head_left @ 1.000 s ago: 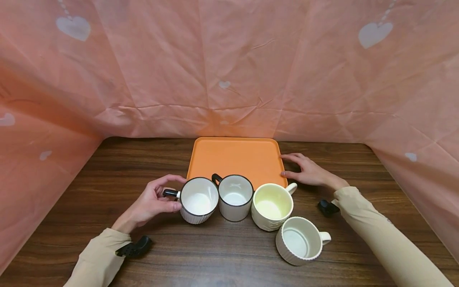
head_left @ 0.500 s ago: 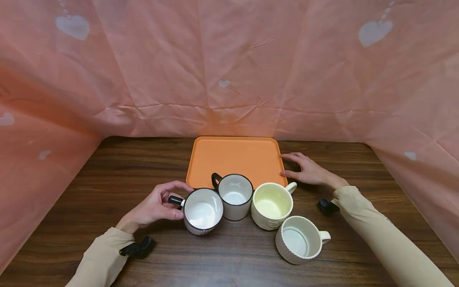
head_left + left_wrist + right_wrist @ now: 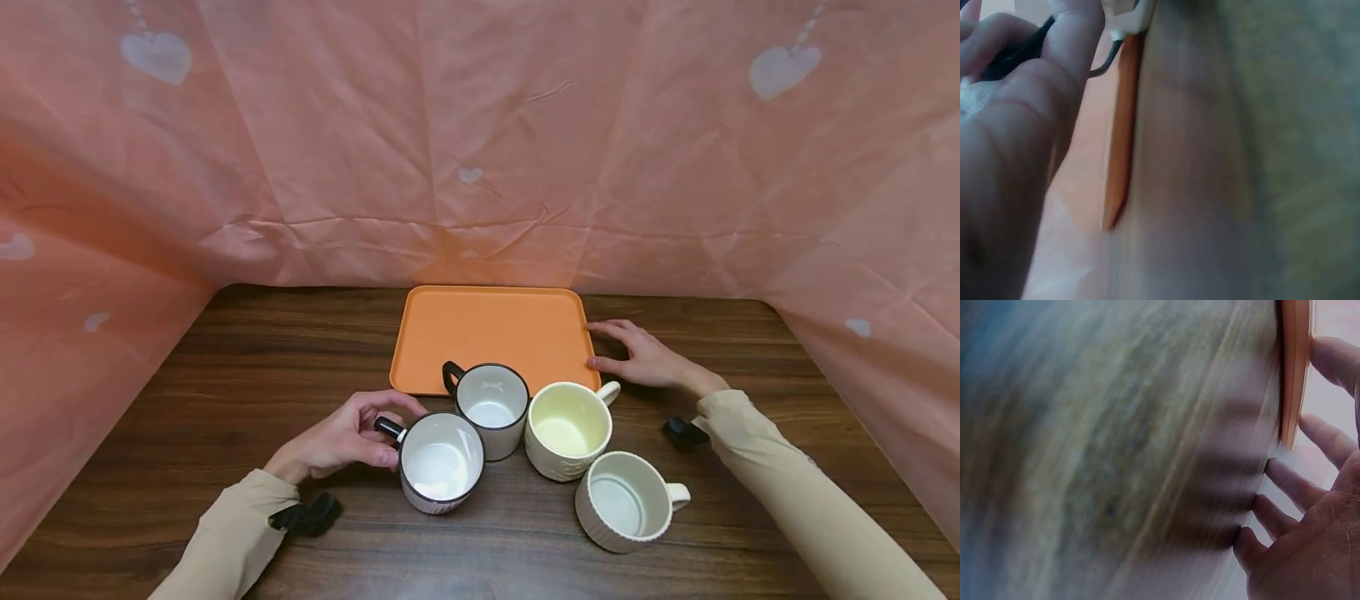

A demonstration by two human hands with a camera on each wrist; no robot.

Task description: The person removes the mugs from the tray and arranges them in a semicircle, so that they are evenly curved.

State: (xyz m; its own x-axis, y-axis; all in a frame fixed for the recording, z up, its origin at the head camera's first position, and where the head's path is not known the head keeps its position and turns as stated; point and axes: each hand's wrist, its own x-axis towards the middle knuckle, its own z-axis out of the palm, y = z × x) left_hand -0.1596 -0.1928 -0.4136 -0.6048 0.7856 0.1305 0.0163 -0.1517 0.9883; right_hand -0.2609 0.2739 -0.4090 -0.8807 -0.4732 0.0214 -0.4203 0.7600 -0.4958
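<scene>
My left hand (image 3: pixel 352 437) grips a white mug (image 3: pixel 441 467) with a black rim and black handle, thumb and index finger at its handle side. Curled fingers lie around the black handle (image 3: pixel 1022 55) in the left wrist view. Just behind that mug stands a second black-rimmed mug (image 3: pixel 492 406), overlapped by the first in the head view. My right hand (image 3: pixel 648 358) rests beside an orange tray (image 3: pixel 487 333), with the thumb and index fingertips at its right edge. In the right wrist view its fingers (image 3: pixel 1285 481) are spread and loosely bent.
A pale yellow mug (image 3: pixel 567 427) stands right of the second black-rimmed mug, its handle toward the back right. Nearer the front is a cream ribbed mug (image 3: pixel 626 504). Pink cloth (image 3: pixel 480 125) encloses the wooden table (image 3: pixel 300 333) behind and at both sides.
My left hand has moved the black-rimmed mug toward the front and right, from the second mug's left to in front of it. The right hand and the tray have stayed in place.
</scene>
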